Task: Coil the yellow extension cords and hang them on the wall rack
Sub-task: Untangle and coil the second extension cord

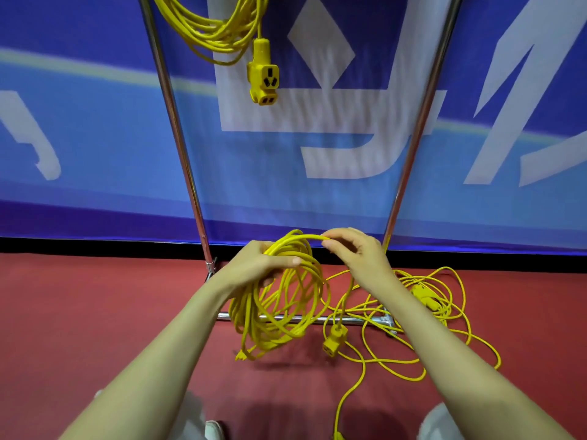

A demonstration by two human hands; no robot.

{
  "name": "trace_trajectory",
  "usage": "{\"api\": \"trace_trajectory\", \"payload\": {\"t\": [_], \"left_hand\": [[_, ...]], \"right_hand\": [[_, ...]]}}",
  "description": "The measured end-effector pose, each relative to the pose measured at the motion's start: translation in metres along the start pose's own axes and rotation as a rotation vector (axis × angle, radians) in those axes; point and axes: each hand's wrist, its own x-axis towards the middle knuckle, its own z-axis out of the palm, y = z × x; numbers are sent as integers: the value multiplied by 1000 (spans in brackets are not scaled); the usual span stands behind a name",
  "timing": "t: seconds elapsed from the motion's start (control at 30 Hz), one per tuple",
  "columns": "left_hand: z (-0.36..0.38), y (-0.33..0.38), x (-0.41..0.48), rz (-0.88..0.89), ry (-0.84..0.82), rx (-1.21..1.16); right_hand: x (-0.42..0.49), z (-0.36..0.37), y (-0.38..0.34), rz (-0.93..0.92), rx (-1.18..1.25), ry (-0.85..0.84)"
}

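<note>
The left hand [254, 265] grips the hanging coil [276, 300] at its top, while the right hand [355, 252], nearer the loose cord [413, 354] on the floor, pinches the next loop.

left hand [254, 268], right hand [359, 252], forearms [165, 354]: bare | trousers [440, 420]: pale (knees only) | shoe [213, 429]: white toe

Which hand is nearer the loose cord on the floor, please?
Right: the right hand is just left of the loose cord; the left hand grips the coil farther left.
</note>
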Motion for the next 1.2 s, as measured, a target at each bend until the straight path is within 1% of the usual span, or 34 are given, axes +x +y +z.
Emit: {"api": "trace_trajectory", "payload": {"t": [0.1,0.23,0.27,0.33,0.37,0.47,0.5,0.6,0.67,0.73,0.83,0.9,1.0,1.1,1.17,1.2], "left_hand": [[-3,4,-4,11,-60,-60],[-13,12,-6,30,-83,-220],[-14,14,-6,43,-89,-239],[-16,16,-7,65,-103,-282],[-17,17,-7,74,-113,-306],[-18,19,-10,103,-182,-344],[-19,21,-12,117,-222,-340],[-23,26,-18,181,-397,-283],[-26,29,-22,191,-504,-278],[-30,31,-23,170,-551,-285],[-35,30,-24,200,-577,-295],[-37,28,-25,225,-542,-310],[-37,21,-25,222,-340,-406],[-34,17,-21,208,-155,-476],[-34,14,-16,184,-73,-499],[-35,12,-14,166,-41,-499]], "right_hand": [[2,-2,4,9,-29,-5],[-2,0,10,-33,-98,-110],[-4,0,9,-36,-76,-138],[-7,-3,8,15,7,-219],[-9,-3,9,37,6,-255],[-12,0,14,14,-165,-269],[-12,2,16,6,-166,-252],[-10,3,17,-15,-29,-206],[-7,-1,15,-25,21,-165],[-3,-6,13,-43,61,-169],[-2,-6,5,-33,138,-242],[-5,-2,2,-14,147,-240],[-5,-1,-4,38,89,-235],[-4,-8,-10,136,105,-356],[-6,-12,-12,164,131,-428],[-6,-14,-13,178,162,-439]]}}
